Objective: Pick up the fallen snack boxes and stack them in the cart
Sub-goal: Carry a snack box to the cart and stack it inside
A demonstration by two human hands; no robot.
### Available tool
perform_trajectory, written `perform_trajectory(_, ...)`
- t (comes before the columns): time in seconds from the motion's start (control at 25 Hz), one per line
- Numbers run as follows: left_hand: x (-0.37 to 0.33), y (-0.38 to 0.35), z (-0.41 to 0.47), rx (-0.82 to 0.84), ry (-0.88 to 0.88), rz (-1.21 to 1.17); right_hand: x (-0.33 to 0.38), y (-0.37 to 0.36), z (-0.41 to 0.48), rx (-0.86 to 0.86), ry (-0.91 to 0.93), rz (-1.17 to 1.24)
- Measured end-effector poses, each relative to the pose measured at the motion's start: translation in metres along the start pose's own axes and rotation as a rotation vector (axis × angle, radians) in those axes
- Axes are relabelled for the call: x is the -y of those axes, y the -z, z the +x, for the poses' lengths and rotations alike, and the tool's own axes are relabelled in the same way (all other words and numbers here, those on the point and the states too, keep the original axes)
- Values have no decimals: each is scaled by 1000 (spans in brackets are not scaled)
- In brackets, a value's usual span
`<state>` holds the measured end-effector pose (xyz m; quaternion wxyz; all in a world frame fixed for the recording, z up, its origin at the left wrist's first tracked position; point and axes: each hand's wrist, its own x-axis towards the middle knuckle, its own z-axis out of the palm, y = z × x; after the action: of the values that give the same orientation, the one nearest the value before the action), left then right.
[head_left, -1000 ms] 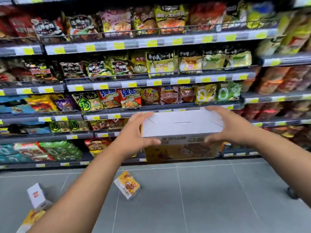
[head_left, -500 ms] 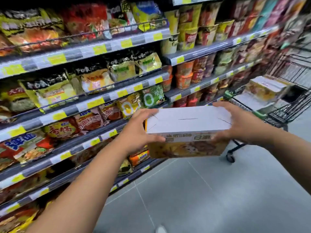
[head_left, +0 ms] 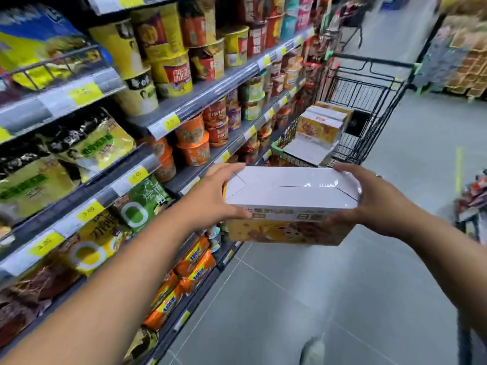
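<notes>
Shelves (head_left: pixel 200 101) of noodle cups fill the frame's left while your left hand (head_left: pixel 210 200) and right hand (head_left: pixel 379 204) grip a snack box (head_left: pixel 290 206) at centre, below the cart (head_left: pixel 369 101) holding stacked boxes (head_left: pixel 321 125).

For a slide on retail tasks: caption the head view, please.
Left hand and right hand hold a snack box by its ends, short of a cart with stacked boxes, beside shelves.
</notes>
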<state>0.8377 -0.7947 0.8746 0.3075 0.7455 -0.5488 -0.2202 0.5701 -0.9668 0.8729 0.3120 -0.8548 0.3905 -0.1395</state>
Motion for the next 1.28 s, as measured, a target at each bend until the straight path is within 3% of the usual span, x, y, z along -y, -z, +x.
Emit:
perform_trajectory(0.4,-7,-20,216,92,-2,114,-83,55,168,-28,-74,42)
perform_trajectory(0.72,26,-25,376,180,27,246,-129,61,309,-7,-124,-32)
perform_trajectory(1.28,82,-70,683,404,-200,643,-225,50,512,-46,-343,-101)
